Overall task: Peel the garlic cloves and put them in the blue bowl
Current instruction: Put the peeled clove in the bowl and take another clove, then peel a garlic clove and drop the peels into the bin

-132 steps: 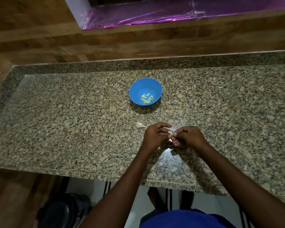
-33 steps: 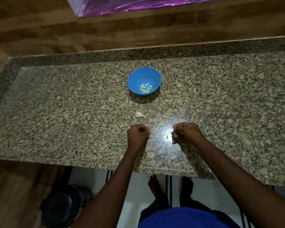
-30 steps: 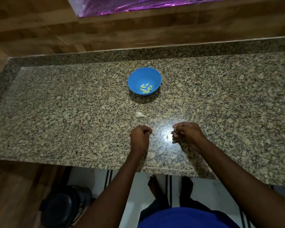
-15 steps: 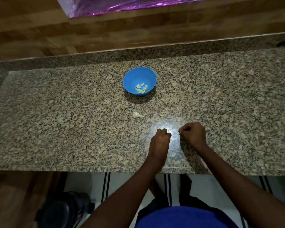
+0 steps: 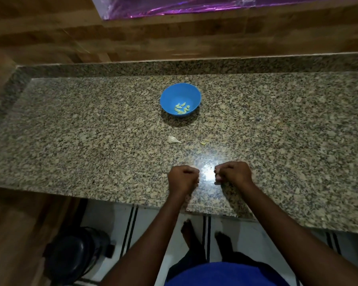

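A speckled granite countertop [image 5: 70, 131] fills the middle of the head view, backed by a wood-grain wall [image 5: 50, 38] with a strip of purple foil [image 5: 174, 7] along the top edge. Below the counter's front edge a white tiled floor with dark stripes shows, where a dark round container [image 5: 74, 256] stands at lower left and the person's two bare feet [image 5: 189, 234] are planted; a blue garment [image 5: 215, 273] fills the bottom edge.

Two bare forearms reach over the counter's near edge. The left hand [image 5: 183, 178] and right hand [image 5: 234, 174] rest on the granite close together but apart, a bright glare patch between them. Both are curled into loose fists; whether either pinches a clove or a scrap of skin cannot be told, though something pale shows at the right hand's fingertips [image 5: 217, 179].

One blue bowl [image 5: 167, 96] sits farther back on the counter, well apart from the hands. Inside lie the peeled garlic cloves [image 5: 181, 108], small pale yellow-green slivers in a cluster, roughly eight to ten. Between bowl and hands lies one whitish unpeeled garlic clove [image 5: 173, 139] with a pointed tail, and to its right one small yellowish scrap [image 5: 203, 143].
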Available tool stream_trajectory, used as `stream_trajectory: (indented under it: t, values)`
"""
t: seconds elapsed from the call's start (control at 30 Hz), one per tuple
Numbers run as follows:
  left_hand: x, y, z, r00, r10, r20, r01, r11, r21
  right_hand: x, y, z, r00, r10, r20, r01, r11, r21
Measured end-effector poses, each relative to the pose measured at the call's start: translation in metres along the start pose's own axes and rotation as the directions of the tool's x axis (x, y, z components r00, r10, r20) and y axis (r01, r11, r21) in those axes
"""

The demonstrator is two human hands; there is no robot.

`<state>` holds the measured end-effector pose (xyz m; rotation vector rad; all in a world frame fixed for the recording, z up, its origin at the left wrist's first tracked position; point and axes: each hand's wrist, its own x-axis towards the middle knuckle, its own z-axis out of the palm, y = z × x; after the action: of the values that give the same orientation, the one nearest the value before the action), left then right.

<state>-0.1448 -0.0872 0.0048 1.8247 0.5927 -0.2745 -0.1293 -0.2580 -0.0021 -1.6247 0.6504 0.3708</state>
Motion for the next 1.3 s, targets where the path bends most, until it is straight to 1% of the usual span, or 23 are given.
stream_trajectory:
  t: [0.03, 0.07, 0.1, 0.2, 0.37, 0.47, 0.5, 0.63, 0.73, 0.83, 0.97, 1.07, 1.17, 1.3]
  values:
    - [-0.005, 0.001, -0.007, 0.992, -0.119, 0.028, 0.122, 0.974, -0.189, -0.001, -0.001, 0.004, 0.999, 0.019, 0.036, -0.02, 1.0, 0.022]
    - [-0.009, 0.0, -0.015, 0.985, -0.17, 0.041, 0.174, 0.939, -0.297, -0.003, -0.003, 0.008, 0.997, 0.028, 0.075, -0.03, 0.999, 0.029]
    - [-0.014, -0.001, -0.023, 0.982, -0.187, 0.036, 0.188, 0.917, -0.352, -0.006, -0.005, 0.014, 0.993, 0.026, 0.115, -0.029, 0.999, 0.021]
    - [-0.032, -0.006, -0.054, 0.978, -0.209, -0.002, 0.179, 0.841, -0.51, -0.024, -0.018, 0.04, 0.969, -0.003, 0.246, -0.002, 1.0, 0.022]
    - [-0.067, -0.029, -0.122, 0.976, -0.19, -0.102, 0.053, 0.671, -0.74, -0.073, -0.041, 0.11, 0.883, -0.029, 0.468, 0.005, 0.999, 0.051]
    - [-0.088, -0.052, -0.173, 0.968, -0.181, -0.176, -0.035, 0.595, -0.803, -0.105, -0.044, 0.162, 0.819, -0.043, 0.572, 0.031, 0.999, 0.031]
    - [-0.092, -0.056, -0.182, 0.966, -0.179, -0.185, -0.051, 0.572, -0.819, -0.112, -0.045, 0.172, 0.81, -0.046, 0.585, 0.043, 0.999, 0.02]
    - [-0.125, -0.098, -0.268, 0.929, -0.209, -0.306, -0.18, 0.468, -0.865, -0.17, -0.032, 0.266, 0.722, -0.021, 0.691, 0.101, 0.992, -0.076]
    - [-0.147, -0.142, -0.337, 0.898, -0.244, -0.365, -0.241, 0.423, -0.874, -0.218, -0.013, 0.338, 0.661, 0.0, 0.75, 0.149, 0.98, -0.131]
    - [-0.165, -0.197, -0.41, 0.863, -0.297, -0.409, -0.284, 0.384, -0.878, -0.263, 0.017, 0.417, 0.621, 0.037, 0.783, 0.152, 0.974, -0.166]
    - [-0.186, -0.262, -0.486, 0.825, -0.357, -0.437, -0.29, 0.396, -0.871, -0.308, 0.064, 0.507, 0.61, 0.113, 0.784, 0.15, 0.955, -0.255]
    - [-0.192, -0.306, -0.528, 0.804, -0.399, -0.44, -0.286, 0.389, -0.876, -0.335, 0.091, 0.556, 0.606, 0.184, 0.774, 0.142, 0.932, -0.333]
    - [-0.189, -0.348, -0.559, 0.782, -0.447, -0.435, -0.296, 0.348, -0.89, -0.349, 0.118, 0.594, 0.603, 0.211, 0.77, 0.17, 0.908, -0.382]
    - [-0.179, -0.395, -0.589, 0.765, -0.501, -0.405, -0.285, 0.301, -0.91, -0.345, 0.156, 0.637, 0.62, 0.27, 0.737, 0.168, 0.872, -0.46]
